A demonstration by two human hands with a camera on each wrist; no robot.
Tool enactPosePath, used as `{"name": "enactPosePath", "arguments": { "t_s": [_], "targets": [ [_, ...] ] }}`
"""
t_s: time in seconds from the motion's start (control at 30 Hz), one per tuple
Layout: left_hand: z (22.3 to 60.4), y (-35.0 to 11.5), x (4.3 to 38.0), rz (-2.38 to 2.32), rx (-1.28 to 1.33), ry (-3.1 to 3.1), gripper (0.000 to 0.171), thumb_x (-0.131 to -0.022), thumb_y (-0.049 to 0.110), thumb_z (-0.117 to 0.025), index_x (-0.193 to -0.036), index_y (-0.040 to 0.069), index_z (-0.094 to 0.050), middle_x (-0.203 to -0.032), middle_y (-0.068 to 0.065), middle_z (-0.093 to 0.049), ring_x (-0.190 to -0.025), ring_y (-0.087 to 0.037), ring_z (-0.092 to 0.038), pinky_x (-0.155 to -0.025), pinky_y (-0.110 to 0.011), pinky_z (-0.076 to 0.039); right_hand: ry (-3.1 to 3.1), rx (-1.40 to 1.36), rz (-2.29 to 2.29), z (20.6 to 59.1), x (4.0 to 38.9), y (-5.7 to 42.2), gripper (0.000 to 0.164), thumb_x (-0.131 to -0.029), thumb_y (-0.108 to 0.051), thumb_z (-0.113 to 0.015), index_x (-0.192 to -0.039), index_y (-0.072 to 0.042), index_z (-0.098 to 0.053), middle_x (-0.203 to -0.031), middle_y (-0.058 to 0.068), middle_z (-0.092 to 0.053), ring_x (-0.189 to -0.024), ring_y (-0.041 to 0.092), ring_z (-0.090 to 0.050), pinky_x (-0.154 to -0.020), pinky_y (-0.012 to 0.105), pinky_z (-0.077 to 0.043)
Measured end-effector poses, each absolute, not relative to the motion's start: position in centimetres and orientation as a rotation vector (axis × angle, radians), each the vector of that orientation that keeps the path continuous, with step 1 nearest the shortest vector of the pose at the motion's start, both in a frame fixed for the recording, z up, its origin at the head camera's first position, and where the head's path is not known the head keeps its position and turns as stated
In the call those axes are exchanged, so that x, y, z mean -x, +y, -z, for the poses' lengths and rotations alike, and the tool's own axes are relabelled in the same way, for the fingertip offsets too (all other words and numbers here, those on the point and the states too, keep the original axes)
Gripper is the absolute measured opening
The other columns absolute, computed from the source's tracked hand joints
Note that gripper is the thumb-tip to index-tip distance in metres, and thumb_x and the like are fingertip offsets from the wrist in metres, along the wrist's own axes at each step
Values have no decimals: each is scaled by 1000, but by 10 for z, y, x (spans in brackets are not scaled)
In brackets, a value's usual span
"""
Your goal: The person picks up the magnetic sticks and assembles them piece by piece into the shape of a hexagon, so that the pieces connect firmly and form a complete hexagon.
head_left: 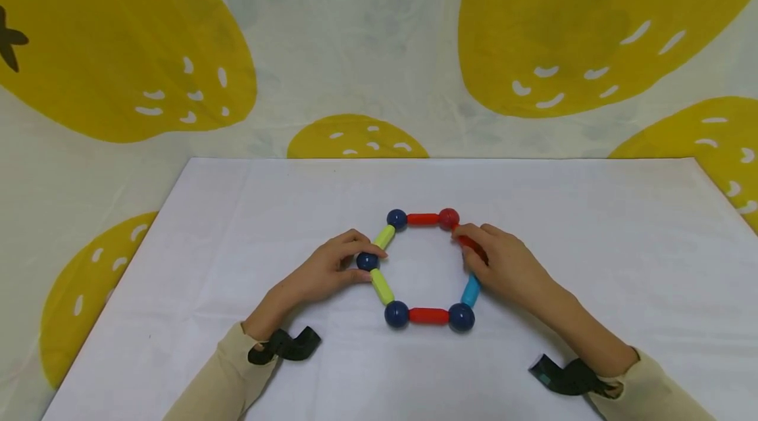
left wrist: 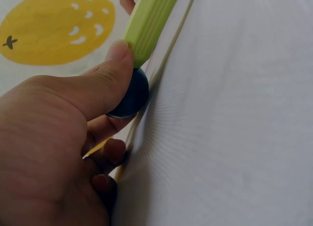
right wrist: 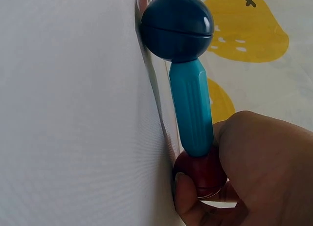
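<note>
A closed ring of ball-and-rod pieces lies on the white table, between my hands. At its left corner my left hand pinches a dark blue ball, where two yellow-green rods meet. Across the ring, my right hand grips a red ball, hidden under it in the head view. From that ball a light blue rod leads to a dark blue ball, and a red rod to another red ball. Red rods also form the far side and near side.
White cloth covers the table, whose far edge meets a pale backdrop printed with yellow fruit. Black straps sit at both wrists, over beige sleeves.
</note>
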State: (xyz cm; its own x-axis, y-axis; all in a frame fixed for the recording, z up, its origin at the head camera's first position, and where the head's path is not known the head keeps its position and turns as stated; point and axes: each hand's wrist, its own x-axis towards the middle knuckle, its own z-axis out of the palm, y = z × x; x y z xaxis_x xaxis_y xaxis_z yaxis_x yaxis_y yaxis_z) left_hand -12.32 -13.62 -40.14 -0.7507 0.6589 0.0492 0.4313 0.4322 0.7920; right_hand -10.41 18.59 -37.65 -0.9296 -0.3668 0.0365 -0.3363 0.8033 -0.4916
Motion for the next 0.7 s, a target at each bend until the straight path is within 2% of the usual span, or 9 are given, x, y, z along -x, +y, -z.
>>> {"name": "enactPosePath", "arguments": {
  "t_s": [0.2, 0.33, 0.43, 0.57, 0.7],
  "targets": [
    [398, -137, 127, -1238, -933, 2407, 36, -86, 23, -72, -121, 26, -65, -112, 10, -52, -98, -12, -49, -81, -29, -43, 2859, 582, 736, 368, 108, 192, 40, -90, -24, -67, -129, -20, -56, -102, 2, -59, -86, 18, -55, -72, 35, -53],
    [399, -138, 127, -1281, -912, 2399, 37, -86, 22, -73, -122, 24, -65, -108, 9, -54, -88, -14, -47, -71, -28, -40, 2767, 598, 772, 358, 110, 201, 43, -93, -30, -64, -133, -24, -51, -96, -2, -56, -82, 14, -53, -68, 30, -49],
    [400, -139, 127, -1304, -909, 2400, 39, -85, 22, -73, -123, 24, -64, -106, 9, -55, -82, -15, -46, -69, -28, -40, 2707, 588, 816, 349, 111, 209, 43, -94, -31, -62, -134, -21, -50, -96, -1, -57, -80, 13, -53, -65, 28, -48],
    [399, -142, 127, -1310, -875, 2395, 44, -85, 21, -74, -127, 28, -60, -108, 12, -56, -82, -13, -48, -70, -27, -42, 2685, 585, 810, 338, 109, 218, 45, -94, -30, -63, -135, -16, -50, -104, 2, -59, -84, 12, -56, -67, 27, -50],
    [393, -146, 128, -1359, -822, 2379, 44, -87, 14, -71, -129, 24, -58, -108, 8, -58, -85, -13, -52, -73, -28, -44, 2727, 609, 789, 328, 108, 228, 48, -91, -24, -66, -135, -16, -49, -107, 3, -60, -87, 13, -58, -69, 30, -51]
  ]
}}
